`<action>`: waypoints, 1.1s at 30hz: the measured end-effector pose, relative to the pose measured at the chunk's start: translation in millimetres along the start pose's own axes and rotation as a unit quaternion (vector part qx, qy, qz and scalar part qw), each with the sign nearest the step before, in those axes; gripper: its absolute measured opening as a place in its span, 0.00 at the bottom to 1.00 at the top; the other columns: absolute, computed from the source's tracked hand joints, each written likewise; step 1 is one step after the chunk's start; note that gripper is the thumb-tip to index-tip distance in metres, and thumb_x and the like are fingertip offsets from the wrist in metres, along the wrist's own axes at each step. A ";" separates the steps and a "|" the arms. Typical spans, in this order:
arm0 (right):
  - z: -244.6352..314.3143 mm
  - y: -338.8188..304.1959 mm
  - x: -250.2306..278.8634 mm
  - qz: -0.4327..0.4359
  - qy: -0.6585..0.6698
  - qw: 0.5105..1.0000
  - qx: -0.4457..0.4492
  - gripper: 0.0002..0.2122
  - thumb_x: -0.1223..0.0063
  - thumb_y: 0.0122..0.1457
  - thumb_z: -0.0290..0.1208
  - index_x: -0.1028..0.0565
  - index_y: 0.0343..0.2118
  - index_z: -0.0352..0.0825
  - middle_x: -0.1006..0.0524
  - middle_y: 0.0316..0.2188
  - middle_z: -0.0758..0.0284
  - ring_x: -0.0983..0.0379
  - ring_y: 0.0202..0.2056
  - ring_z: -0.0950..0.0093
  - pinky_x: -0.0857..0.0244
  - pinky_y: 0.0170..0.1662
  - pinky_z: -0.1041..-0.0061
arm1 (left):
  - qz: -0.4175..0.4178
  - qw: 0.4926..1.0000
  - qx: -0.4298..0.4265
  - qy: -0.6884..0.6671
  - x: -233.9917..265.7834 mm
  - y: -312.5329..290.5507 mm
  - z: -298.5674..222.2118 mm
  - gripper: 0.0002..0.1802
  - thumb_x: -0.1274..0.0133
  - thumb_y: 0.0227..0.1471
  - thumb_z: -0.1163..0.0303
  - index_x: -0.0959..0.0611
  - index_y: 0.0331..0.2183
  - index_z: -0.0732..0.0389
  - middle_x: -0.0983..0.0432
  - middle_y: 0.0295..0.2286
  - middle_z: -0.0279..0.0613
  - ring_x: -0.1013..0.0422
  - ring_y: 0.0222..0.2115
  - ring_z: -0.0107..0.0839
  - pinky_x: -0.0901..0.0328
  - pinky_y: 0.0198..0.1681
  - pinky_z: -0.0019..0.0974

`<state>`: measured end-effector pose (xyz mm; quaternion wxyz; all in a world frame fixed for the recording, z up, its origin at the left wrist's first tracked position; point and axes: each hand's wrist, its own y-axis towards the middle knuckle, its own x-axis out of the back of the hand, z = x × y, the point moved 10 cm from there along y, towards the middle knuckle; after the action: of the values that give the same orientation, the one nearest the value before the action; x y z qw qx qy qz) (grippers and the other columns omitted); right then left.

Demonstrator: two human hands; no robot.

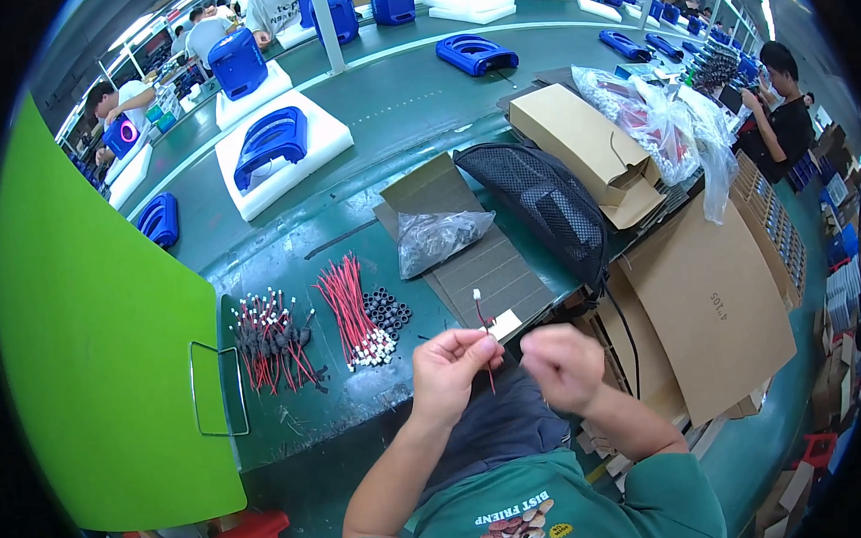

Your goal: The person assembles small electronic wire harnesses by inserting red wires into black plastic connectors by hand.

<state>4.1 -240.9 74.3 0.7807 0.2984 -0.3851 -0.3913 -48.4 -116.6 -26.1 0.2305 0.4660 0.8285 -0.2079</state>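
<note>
My left hand [456, 368] pinches a short red-and-black wire [492, 381] between thumb and fingertips, its white connector [477, 294] sticking up above them. Just to the right, my right hand [564, 364] is curled closed and blurred by motion; anything inside it is hidden. The two hands are apart, over my lap at the table's front edge. On the green table lie a bundle of red wires [344, 300] with white connectors and a pile of small black rings [386, 311]. Farther left is a heap of wires with black lumps [274, 341] on them.
A clear bag of dark parts [439, 240] rests on flattened cardboard [492, 272]. Behind it are a black mesh bag [542, 194] and an open carton [587, 145]. A green panel [111, 347] borders the left. Beyond, blue housings [274, 142] sit along a conveyor [386, 95].
</note>
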 end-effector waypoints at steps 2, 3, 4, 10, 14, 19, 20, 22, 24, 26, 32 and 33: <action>-29.3 9.7 -5.2 0.047 -0.106 0.991 -0.064 0.06 0.44 0.44 0.24 0.26 0.26 0.31 0.26 0.23 0.63 0.29 0.23 0.69 0.35 0.26 0.76 | -0.031 0.998 -0.017 0.059 -0.4 8.7 -7.5 0.05 0.48 0.47 0.76 0.24 0.28 0.68 0.25 0.23 0.44 0.28 0.21 0.25 0.32 0.27 0.27; -38.3 10.9 -8.8 0.073 -0.144 0.984 -0.073 0.04 0.44 0.45 0.26 0.25 0.25 0.34 0.28 0.21 0.65 0.31 0.22 0.69 0.37 0.25 0.74 | -0.031 0.997 -0.022 0.070 -1.8 12.2 -7.5 0.06 0.48 0.48 0.76 0.24 0.29 0.69 0.25 0.24 0.45 0.28 0.22 0.26 0.32 0.27 0.26; -39.2 10.6 -8.5 0.071 -0.147 0.984 -0.071 0.04 0.44 0.45 0.26 0.25 0.25 0.34 0.28 0.21 0.65 0.31 0.22 0.69 0.37 0.25 0.74 | -0.027 0.997 -0.024 0.070 -2.8 14.5 -6.2 0.06 0.48 0.48 0.76 0.24 0.29 0.69 0.25 0.24 0.45 0.28 0.22 0.26 0.32 0.27 0.26; -51.2 9.2 -7.2 0.057 0.033 0.970 -0.235 0.09 0.47 0.49 0.26 0.25 0.33 0.29 0.26 0.25 0.65 0.30 0.25 0.77 0.38 0.27 0.81 | 0.003 0.997 -0.034 0.066 -7.9 6.5 -2.1 0.06 0.49 0.48 0.77 0.24 0.31 0.70 0.24 0.24 0.45 0.27 0.23 0.27 0.31 0.29 0.27; -65.9 0.3 -37.3 0.082 0.355 0.861 -0.354 0.10 0.48 0.52 0.25 0.26 0.36 0.27 0.27 0.28 0.69 0.32 0.27 0.83 0.37 0.28 0.86 | 0.052 0.996 -0.031 0.073 -17.2 -8.1 -6.7 0.06 0.50 0.48 0.79 0.23 0.32 0.70 0.25 0.25 0.42 0.28 0.25 0.24 0.31 0.32 0.25; -42.3 -17.6 -48.0 0.106 0.356 0.838 -0.400 0.10 0.50 0.53 0.24 0.27 0.38 0.28 0.24 0.31 0.66 0.32 0.26 0.86 0.38 0.26 0.88 | -0.001 0.986 -0.166 0.014 -1.6 -20.7 -26.9 0.04 0.47 0.46 0.78 0.20 0.29 0.64 0.28 0.35 0.44 0.31 0.35 0.30 0.37 0.43 0.33; -39.2 -23.6 -50.1 0.094 0.357 0.836 -0.405 0.09 0.50 0.52 0.24 0.26 0.36 0.28 0.24 0.31 0.65 0.32 0.24 0.86 0.39 0.23 0.89 | -0.007 0.986 -0.168 0.017 -0.2 -24.2 -27.0 0.04 0.47 0.46 0.78 0.20 0.29 0.64 0.28 0.35 0.44 0.31 0.35 0.30 0.37 0.43 0.33; -27.5 -23.7 -54.3 0.098 0.354 0.841 -0.397 0.07 0.48 0.52 0.24 0.25 0.34 0.28 0.24 0.28 0.66 0.33 0.22 0.87 0.40 0.22 0.89 | 0.005 0.988 -0.143 -0.058 -0.5 -30.6 -23.5 0.06 0.47 0.45 0.77 0.20 0.30 0.61 0.32 0.40 0.44 0.35 0.39 0.31 0.42 0.46 0.35; -24.4 -24.6 -62.1 0.116 0.371 0.832 -0.396 0.07 0.48 0.52 0.24 0.25 0.32 0.28 0.24 0.27 0.67 0.33 0.21 0.87 0.40 0.22 0.89 | 0.026 0.988 -0.134 -0.073 0.2 -36.8 -22.2 0.07 0.47 0.46 0.76 0.20 0.31 0.62 0.33 0.41 0.45 0.33 0.38 0.32 0.39 0.44 0.34; -20.5 -24.4 -68.4 0.135 0.387 0.823 -0.393 0.06 0.48 0.52 0.24 0.25 0.31 0.28 0.24 0.25 0.68 0.33 0.21 0.87 0.40 0.22 0.89 | 0.052 0.990 -0.075 -0.109 -1.1 -38.9 -15.4 0.07 0.48 0.47 0.76 0.20 0.32 0.62 0.31 0.39 0.45 0.32 0.37 0.32 0.37 0.42 0.34; -18.1 -24.9 -64.9 0.086 0.333 0.867 -0.362 0.05 0.47 0.50 0.23 0.24 0.30 0.29 0.24 0.23 0.70 0.32 0.21 0.87 0.39 0.23 0.89 | -0.011 0.988 -0.135 -0.072 19.1 -43.9 -28.9 0.12 0.49 0.49 0.73 0.23 0.38 0.67 0.26 0.34 0.47 0.30 0.35 0.30 0.35 0.38 0.30; -14.3 -20.7 -62.7 0.102 0.293 0.886 -0.344 0.05 0.46 0.50 0.22 0.24 0.29 0.29 0.24 0.23 0.69 0.32 0.22 0.87 0.38 0.24 0.89 | -0.012 0.988 -0.135 -0.072 21.0 -44.3 -27.8 0.12 0.49 0.49 0.73 0.23 0.38 0.67 0.26 0.34 0.47 0.30 0.35 0.30 0.35 0.38 0.30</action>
<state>-16.7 -196.6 27.9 0.9473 0.0715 -0.0081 -0.3122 -101.8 -108.0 -10.1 0.3480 0.4043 0.8358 -0.1297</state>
